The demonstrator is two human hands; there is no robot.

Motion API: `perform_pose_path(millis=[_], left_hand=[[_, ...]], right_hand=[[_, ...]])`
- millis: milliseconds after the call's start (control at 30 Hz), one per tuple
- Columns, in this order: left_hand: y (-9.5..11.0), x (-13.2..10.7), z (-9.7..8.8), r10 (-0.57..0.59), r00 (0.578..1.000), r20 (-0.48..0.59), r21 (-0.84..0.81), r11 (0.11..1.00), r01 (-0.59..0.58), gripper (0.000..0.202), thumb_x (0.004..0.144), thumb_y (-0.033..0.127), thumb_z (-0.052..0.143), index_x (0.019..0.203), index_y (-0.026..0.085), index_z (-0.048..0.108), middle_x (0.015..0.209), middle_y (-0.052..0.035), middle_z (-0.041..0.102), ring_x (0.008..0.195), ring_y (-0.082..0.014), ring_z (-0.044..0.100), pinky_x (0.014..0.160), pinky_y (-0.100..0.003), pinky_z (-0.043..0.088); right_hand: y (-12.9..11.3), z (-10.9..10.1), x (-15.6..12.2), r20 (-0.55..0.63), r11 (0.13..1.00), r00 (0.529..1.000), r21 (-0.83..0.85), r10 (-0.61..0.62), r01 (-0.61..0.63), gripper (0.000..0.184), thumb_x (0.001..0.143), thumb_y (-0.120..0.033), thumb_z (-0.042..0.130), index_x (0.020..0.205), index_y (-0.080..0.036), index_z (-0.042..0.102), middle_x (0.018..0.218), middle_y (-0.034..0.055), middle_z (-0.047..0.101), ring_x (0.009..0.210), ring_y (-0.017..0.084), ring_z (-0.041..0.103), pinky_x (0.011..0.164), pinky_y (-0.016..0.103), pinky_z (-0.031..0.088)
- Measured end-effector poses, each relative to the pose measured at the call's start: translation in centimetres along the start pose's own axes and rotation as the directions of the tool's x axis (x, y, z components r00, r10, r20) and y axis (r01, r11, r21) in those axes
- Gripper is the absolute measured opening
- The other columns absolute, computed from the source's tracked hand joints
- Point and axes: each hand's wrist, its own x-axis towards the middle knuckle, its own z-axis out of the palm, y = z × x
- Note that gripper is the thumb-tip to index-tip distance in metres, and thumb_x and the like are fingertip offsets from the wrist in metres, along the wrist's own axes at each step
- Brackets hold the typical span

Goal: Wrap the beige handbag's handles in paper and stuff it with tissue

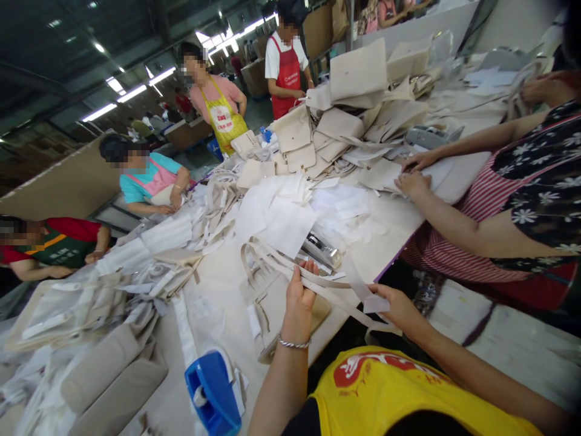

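My left hand (301,298) is closed around long beige bag straps (333,297), which loop out over the table. To the right, my right hand (399,307) pinches a thin white strip of wrapping sheet (361,284) beside the straps. Whether its fingers also grip the strap is hidden. Under my left forearm lies a beige handbag (271,312) with a gold-coloured zip, partly covered by the arm. Just beyond my hands sits a metal stapler-like tool (321,249), half under white sheets (284,221).
A blue tape dispenser (213,390) stands at the near left. Beige bags are heaped at the far side (318,136) and left (109,369). A co-worker's hands (415,175) work at the right table edge. Several other people stand around the table.
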Motion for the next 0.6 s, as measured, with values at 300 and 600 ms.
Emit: perform_pose_path(millis=[300,600], left_hand=[[0.2,-0.4,-0.5,-0.030,0.997,-0.066,-0.020,0.999,0.029,0.013,0.078,0.022,0.045,0.081,0.012,0.053,0.079,-0.0052,0.060,0.077,-0.0104,0.058,0.076,-0.023,0.049],[0.2,-0.8,-0.6,0.089,0.991,-0.104,0.092,0.993,-0.079,0.016,0.079,0.023,0.041,0.073,0.013,0.053,0.075,-0.0046,0.060,0.073,-0.0097,0.058,0.072,-0.024,0.050]], right_hand=[[0.1,-1.3,1.1,-0.198,0.994,0.977,-0.080,-0.083,0.068,0.054,0.062,-0.038,0.058,0.109,-0.014,0.048,0.083,0.0056,0.063,0.079,0.023,0.056,0.068,0.030,0.043],[-0.8,1.2,-0.4,0.273,0.976,0.959,0.176,0.079,-0.131,0.038,0.067,-0.047,0.052,0.074,-0.011,0.061,0.059,0.0022,0.059,0.054,0.015,0.051,0.050,0.025,0.039]])
